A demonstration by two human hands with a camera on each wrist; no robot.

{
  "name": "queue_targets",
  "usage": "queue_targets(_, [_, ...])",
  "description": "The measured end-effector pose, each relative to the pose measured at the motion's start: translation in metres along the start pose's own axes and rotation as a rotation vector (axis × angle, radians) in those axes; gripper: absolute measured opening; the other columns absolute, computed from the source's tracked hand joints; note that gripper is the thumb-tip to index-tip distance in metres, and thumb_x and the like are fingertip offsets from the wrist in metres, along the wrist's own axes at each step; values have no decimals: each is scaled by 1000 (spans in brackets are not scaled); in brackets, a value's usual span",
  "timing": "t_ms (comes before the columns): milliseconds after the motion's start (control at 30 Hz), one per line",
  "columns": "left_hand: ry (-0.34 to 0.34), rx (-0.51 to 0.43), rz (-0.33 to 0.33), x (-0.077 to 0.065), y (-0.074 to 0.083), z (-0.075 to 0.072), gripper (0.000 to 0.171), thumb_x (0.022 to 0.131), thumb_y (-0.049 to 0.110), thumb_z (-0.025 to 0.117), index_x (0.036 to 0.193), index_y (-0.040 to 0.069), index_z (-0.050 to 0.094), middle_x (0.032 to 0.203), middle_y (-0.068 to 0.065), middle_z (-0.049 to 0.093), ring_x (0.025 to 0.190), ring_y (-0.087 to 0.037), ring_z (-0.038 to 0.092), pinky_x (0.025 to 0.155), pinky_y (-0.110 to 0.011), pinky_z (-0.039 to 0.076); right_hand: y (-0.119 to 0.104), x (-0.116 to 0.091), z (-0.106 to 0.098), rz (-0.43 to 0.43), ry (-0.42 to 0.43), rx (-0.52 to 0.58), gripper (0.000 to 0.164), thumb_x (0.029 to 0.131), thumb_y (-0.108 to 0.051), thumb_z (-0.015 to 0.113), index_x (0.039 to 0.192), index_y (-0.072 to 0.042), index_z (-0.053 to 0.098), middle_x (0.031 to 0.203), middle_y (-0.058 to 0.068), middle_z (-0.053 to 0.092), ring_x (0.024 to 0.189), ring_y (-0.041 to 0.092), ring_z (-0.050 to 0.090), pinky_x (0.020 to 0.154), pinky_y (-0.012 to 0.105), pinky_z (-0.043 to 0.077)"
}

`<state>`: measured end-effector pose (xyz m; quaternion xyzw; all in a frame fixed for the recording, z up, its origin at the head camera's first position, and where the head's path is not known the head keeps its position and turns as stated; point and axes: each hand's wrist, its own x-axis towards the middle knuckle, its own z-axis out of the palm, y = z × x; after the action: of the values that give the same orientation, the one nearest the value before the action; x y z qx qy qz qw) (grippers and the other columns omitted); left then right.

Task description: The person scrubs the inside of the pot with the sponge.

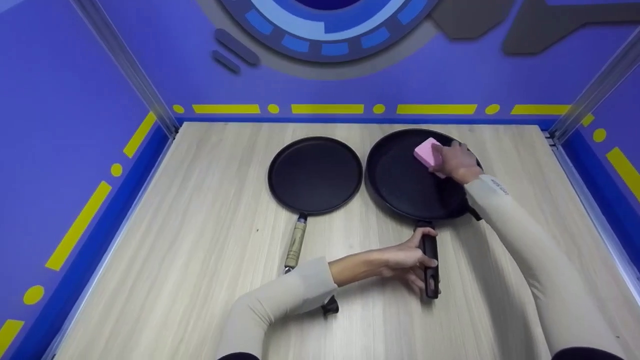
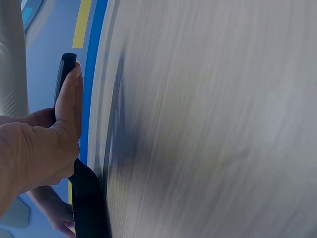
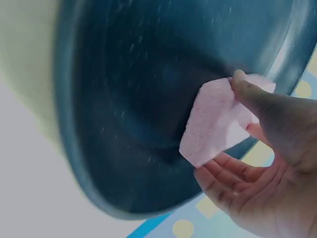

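Observation:
A large black frying pan [image 1: 400, 185] lies at the right of the table, its handle pointing toward me. My left hand [image 1: 407, 257] grips that black handle [image 1: 431, 270], thumb and fingers on either side; the left wrist view shows the same hand [image 2: 44, 144] from the side. Inside the pan my right hand [image 1: 456, 161] pinches a pink sponge [image 1: 428, 152] near the far right rim. In the right wrist view the sponge [image 3: 213, 121] is between thumb and fingers, close against the pan's dark inner surface [image 3: 143, 99].
Left of the frying pan lies a smaller flat black pan [image 1: 315, 175] with a wooden-looking handle [image 1: 296, 242], partly under my left sleeve. A small black piece [image 1: 330, 306] shows below that sleeve. Blue-purple panels [image 1: 320, 90] enclose the table's back and sides.

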<state>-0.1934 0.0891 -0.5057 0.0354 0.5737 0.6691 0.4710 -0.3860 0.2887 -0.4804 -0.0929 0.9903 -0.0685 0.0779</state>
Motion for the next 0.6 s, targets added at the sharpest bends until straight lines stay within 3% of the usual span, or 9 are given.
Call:
queue_targets(200, [14,-17,-5,0,0,-1,59,98,-6,54,133,40,38,102,-21,58,112,-64,60,98,-69,50,-8,0,4,-49,-32,-47,64,97,-38,68,142,-1,42,123,47,46,115,63,47,94,73,49])
queue_targets(300, [19,-12,-4,-1,0,-1,58,98,-5,54,132,40,39,99,-21,60,111,-63,61,97,-69,51,-20,-4,10,-120,-21,-45,69,95,-41,70,146,-4,43,125,45,48,116,62,49,96,73,49])
queue_targets(500, [5,-25,-15,-2,0,-1,57,99,-5,53,132,39,38,101,-21,58,111,-64,60,97,-70,51,-44,-19,25,-369,-57,-10,79,91,-45,75,154,-15,39,124,36,50,111,52,52,96,66,51])
queue_targets(600, [-10,-16,-12,-1,0,0,56,99,-5,53,132,38,37,99,-20,59,112,-64,60,98,-70,49,-49,-26,29,-510,-21,-10,75,91,-39,77,154,-16,43,118,31,53,104,47,53,95,62,51])
